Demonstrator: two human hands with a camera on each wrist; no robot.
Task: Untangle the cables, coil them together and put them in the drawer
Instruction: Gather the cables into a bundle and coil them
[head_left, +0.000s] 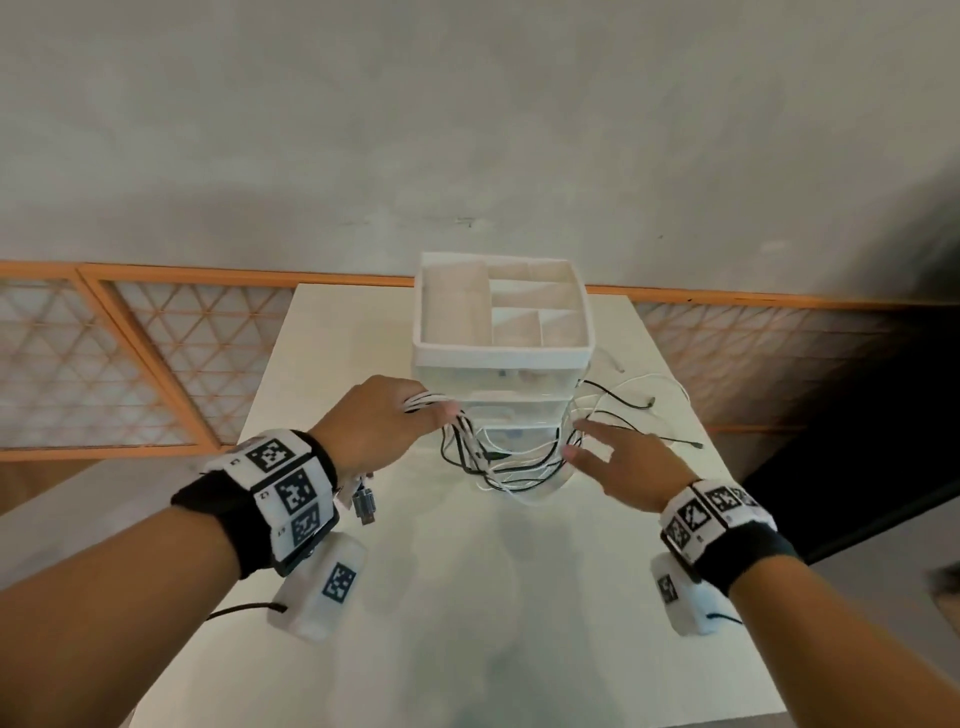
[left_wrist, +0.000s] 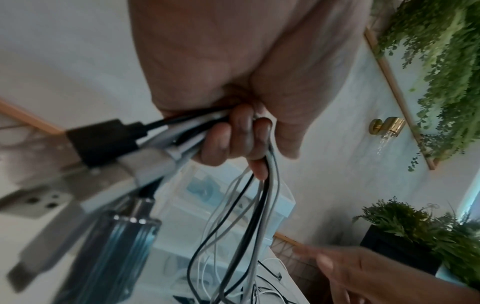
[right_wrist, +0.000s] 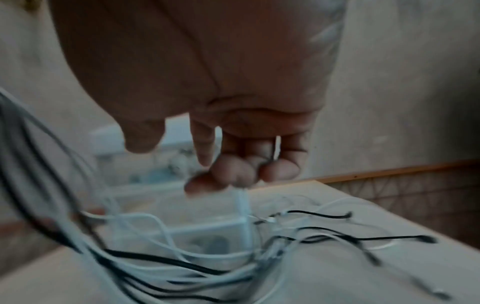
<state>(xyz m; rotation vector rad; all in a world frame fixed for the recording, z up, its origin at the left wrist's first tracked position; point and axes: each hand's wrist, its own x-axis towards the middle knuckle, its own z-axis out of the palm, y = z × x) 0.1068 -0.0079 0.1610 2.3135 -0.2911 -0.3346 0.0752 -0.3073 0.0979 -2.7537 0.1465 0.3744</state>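
Your left hand (head_left: 374, 422) has its grip curled round the gathered plug ends of the cables (head_left: 511, 462); loose lengths trail over the worktop (head_left: 467, 597) before the drawer unit (head_left: 501, 364). Right hand (head_left: 618, 465) hovers spread, holding nothing. Untangling step: next, draw the strands free

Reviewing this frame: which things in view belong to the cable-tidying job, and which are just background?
Part of the job:
- cables, black and white, bunched in the left hand
- right hand, open, reaching for the loose strands
- drawer unit on the table

Background:
- potted plants
- orange lattice panel
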